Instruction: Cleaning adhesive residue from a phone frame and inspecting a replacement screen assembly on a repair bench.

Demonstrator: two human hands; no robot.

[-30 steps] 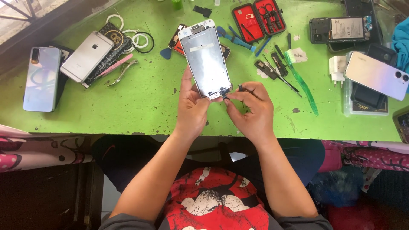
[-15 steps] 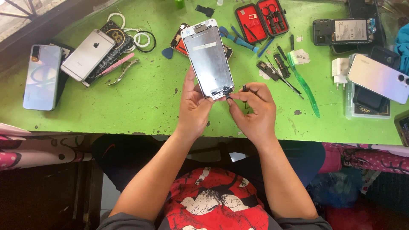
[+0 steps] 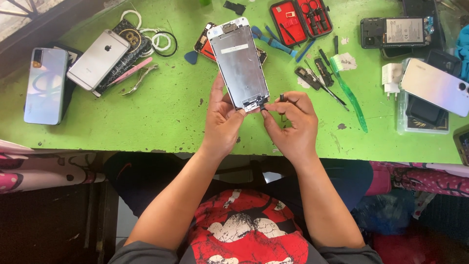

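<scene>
Two hands' grip: left (image 3: pixel 222 117) clasping phone screen panel (image 3: pixel 238 63), right (image 3: pixel 290 120) pinching small tool (image 3: pixel 282 98); tools in red case (image 3: pixel 300 19).

Screen panel (image 3: pixel 239 63) over table (image 3: pixel 171 122) centre, phones (image 3: pixel 97 58) left, tool case (image 3: pixel 302 19) behind right

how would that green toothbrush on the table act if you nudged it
The green toothbrush looks slim and plastic, so probably light and easy to slide on the green table. Lying flat, it seems unlikely to tip. Its long handle would likely pivot rather than move straight.
</scene>
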